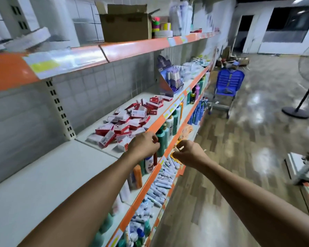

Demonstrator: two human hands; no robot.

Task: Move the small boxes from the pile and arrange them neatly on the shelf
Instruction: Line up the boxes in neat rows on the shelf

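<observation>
On the left, the near stretch of the pale white metal shelf (48, 177) with its orange front edge lies bare, with no row of boxes set out on it, so by the look of things the arranging has hardly begun. Further along the same shelf, the jumbled pile of small red-and-white cardboard boxes (127, 120) sprawls loose, boxes lying flat, on edge and across one another (a few more sit apart at its far end, near a blue cardboard display stand (169, 81)).

The left hand (144, 145) hovers at the near corner of the pile by the shelf's front edge, fingers curled inward; whether it touches or pinches a box I cannot tell, since the hand hides its own fingertips. The right hand (187, 154) hangs out beyond the shelf edge over the lower shelves, fingers loosely curled with nothing visible in them.

Judging from this, nearly the whole pile is left to move and line up.
</observation>
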